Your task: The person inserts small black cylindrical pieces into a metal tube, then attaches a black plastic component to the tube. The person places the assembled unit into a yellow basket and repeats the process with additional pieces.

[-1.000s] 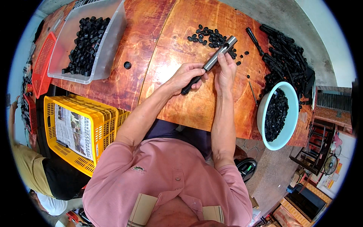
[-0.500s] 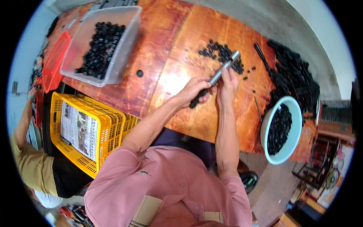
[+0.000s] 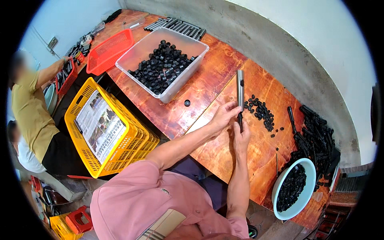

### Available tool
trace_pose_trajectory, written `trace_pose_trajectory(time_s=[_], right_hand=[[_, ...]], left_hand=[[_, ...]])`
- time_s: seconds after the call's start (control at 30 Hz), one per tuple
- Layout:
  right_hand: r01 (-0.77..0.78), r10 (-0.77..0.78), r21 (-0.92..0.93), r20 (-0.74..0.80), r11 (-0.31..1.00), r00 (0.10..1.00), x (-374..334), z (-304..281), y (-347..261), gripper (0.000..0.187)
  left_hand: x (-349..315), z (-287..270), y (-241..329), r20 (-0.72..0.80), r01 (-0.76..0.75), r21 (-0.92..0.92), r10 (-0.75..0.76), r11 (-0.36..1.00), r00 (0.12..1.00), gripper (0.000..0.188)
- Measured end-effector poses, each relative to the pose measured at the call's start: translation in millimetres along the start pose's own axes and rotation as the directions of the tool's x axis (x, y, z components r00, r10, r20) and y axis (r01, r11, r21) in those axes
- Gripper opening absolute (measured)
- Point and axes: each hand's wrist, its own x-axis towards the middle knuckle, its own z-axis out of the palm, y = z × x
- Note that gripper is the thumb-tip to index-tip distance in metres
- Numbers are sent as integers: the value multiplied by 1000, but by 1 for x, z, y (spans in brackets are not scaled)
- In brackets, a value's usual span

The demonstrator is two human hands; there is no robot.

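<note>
Over the wooden table I hold a grey metal tube (image 3: 240, 94) nearly upright in the picture, a dark hole showing near its far end. My left hand (image 3: 224, 118) is closed round the tube's lower part. Just below, my right hand (image 3: 241, 138) grips a slim black plastic piece (image 3: 240, 118) at the tube's near end; whether it sits inside the tube is hidden by the fingers. Beyond my hands lies a scatter of small black caps (image 3: 262, 114). A single black cap (image 3: 187, 103) rests off to the left.
A clear plastic bin (image 3: 176, 90) of larger black caps stands at left, near a red basket (image 3: 110, 50) and more tubes (image 3: 176, 27). Yellow crates (image 3: 130, 140) are stacked beside the table. At right are a light-blue basin (image 3: 312, 180) and piled black parts (image 3: 314, 134). Another person (image 3: 34, 100) works far left.
The view has swung left. The tube has turned from slanting to nearly upright, and my right hand has shifted from its far part to the black piece at its near end.
</note>
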Motion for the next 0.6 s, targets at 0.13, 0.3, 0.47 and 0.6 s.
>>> trace_pose_trajectory(time_s=[0.13, 0.3, 0.47, 0.6], right_hand=[[35, -37, 229, 5, 973, 999, -7, 18, 3, 15], [-2, -9, 143, 77, 990, 997, -10, 30, 2, 17], [203, -154, 423, -149, 883, 977, -16, 35, -1, 38], [418, -362, 80, -372, 905, 855, -16, 15, 3, 66]], left_hand=[[32, -20, 9, 83, -217, -89, 224, 972, 971, 37], [47, -12, 53, 9, -84, -297, 91, 951, 996, 49], [59, -16, 47, -20, -88, -399, 87, 913, 996, 47], [61, -7, 46, -143, -99, -432, 40, 896, 989, 51]])
